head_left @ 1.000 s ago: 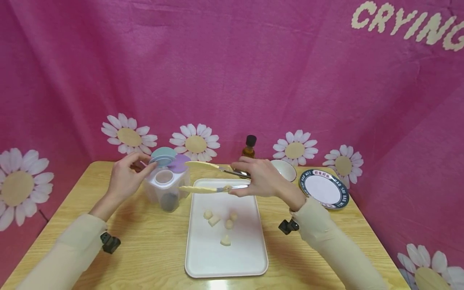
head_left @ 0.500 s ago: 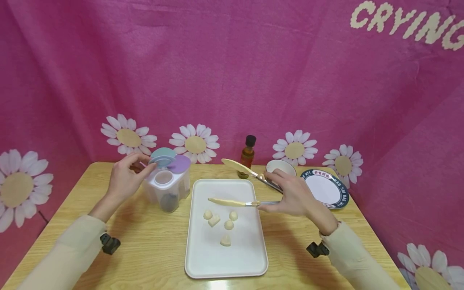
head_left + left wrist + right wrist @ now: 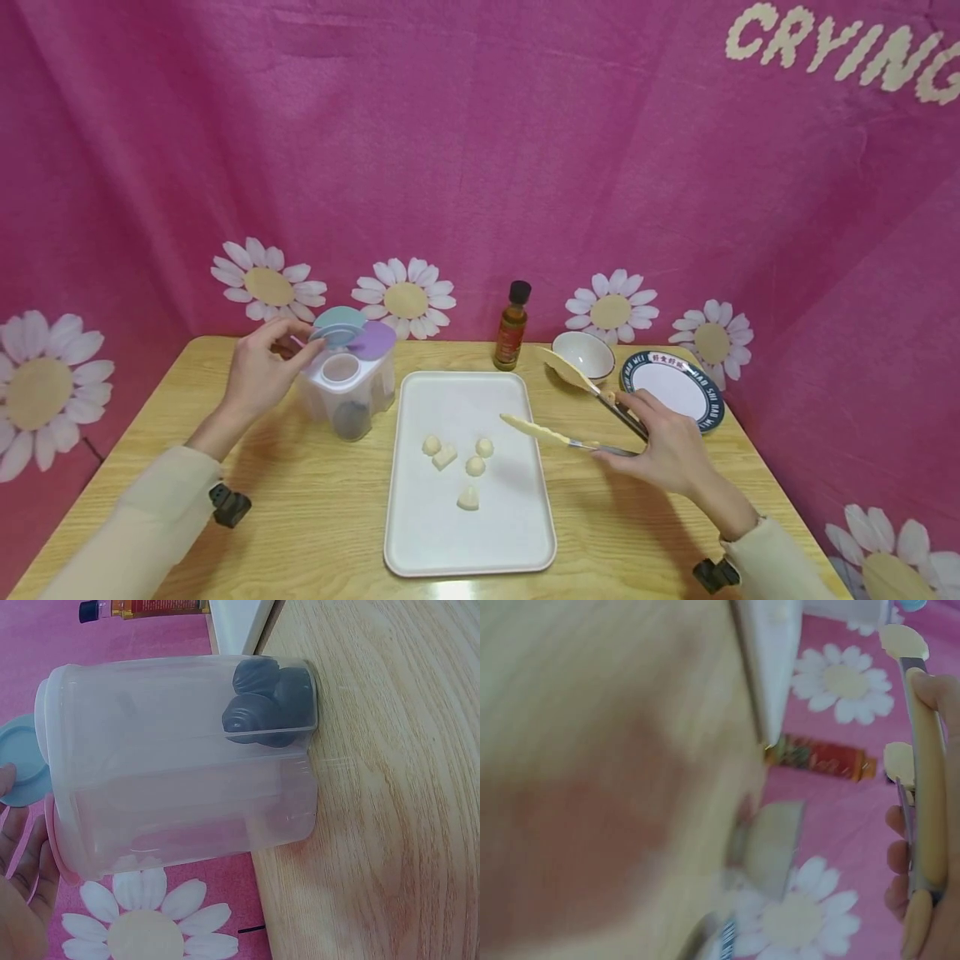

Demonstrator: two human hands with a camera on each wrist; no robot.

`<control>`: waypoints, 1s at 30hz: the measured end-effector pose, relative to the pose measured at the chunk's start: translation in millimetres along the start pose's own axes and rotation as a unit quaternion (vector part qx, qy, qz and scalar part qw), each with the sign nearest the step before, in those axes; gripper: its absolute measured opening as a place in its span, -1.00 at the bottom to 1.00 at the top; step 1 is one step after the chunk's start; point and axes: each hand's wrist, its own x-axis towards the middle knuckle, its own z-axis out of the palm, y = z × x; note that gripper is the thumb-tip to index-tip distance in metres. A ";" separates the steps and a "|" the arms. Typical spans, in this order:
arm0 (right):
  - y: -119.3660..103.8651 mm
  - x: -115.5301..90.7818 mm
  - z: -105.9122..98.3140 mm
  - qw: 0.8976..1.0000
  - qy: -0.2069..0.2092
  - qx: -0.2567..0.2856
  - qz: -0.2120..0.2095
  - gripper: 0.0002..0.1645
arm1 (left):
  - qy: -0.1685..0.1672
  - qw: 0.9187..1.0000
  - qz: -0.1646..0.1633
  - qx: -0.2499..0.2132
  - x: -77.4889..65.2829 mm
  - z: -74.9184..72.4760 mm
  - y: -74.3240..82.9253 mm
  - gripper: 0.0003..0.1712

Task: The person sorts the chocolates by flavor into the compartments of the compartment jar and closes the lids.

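My left hand pinches the raised teal lid of a clear multi-compartment container. Beneath that lid a round opening shows, and a purple lid lies beside it. Dark rounded pieces rest at the bottom of one compartment. My right hand grips a pair of tongs with cream-coloured tips. The tips stand apart with nothing between them, over the right side of a white tray. Several small pale pieces lie on the tray.
Behind the tray stands a sauce bottle with a black cap. Right of it is a white bowl, then a dark-rimmed plate. A pink curtain hangs along the table's back edge.
My right hand has moved rightward and toward me with the tongs, away from the container and past the bottle. The left hand stays at the teal lid.
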 end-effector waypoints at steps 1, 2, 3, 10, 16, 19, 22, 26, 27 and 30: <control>4.4 -4.8 0.7 1.000 0.006 -0.003 0.000 -0.01 | -0.001 1.000 0.000 -0.001 -0.1 0.0 0.2 -0.77; 8.6 -9.5 1.5 1.000 0.008 -0.004 0.000 -0.03 | -0.001 1.000 0.000 -0.001 -0.3 -0.1 0.4 -0.77; 12.2 -14.5 2.2 1.000 0.006 -0.006 0.003 -0.04 | -0.001 1.000 0.000 -0.002 -0.4 -0.2 0.6 -0.77; 29.3 -46.1 2.3 0.997 -0.044 -0.014 0.060 0.05 | 0.002 1.000 0.003 0.000 -0.2 1.5 0.2 -0.77; 42.4 -61.0 4.5 0.995 -0.062 -0.020 0.080 0.06 | -0.001 1.000 0.000 0.000 -1.2 0.3 1.8 -0.76; 47.4 -64.2 8.2 0.993 -0.072 -0.026 0.090 0.05 | -0.001 1.000 0.001 0.000 -1.4 -0.3 2.1 -0.76; 50.6 -65.4 12.3 0.991 -0.080 -0.032 0.107 0.04 | -0.001 1.000 0.002 0.001 -1.1 0.4 1.8 -0.77; 52.9 -65.2 17.6 0.987 -0.088 -0.043 0.125 0.05 | -0.001 1.000 0.003 0.001 -0.7 0.8 1.6 -0.77; 53.0 -65.2 18.6 0.987 -0.091 -0.045 0.129 0.05 | -0.001 1.000 0.003 0.001 -0.6 0.9 1.6 -0.77; 52.1 -65.1 20.5 0.984 -0.099 -0.045 0.140 0.03 | -0.001 1.000 0.002 0.001 -0.2 0.5 1.8 -0.77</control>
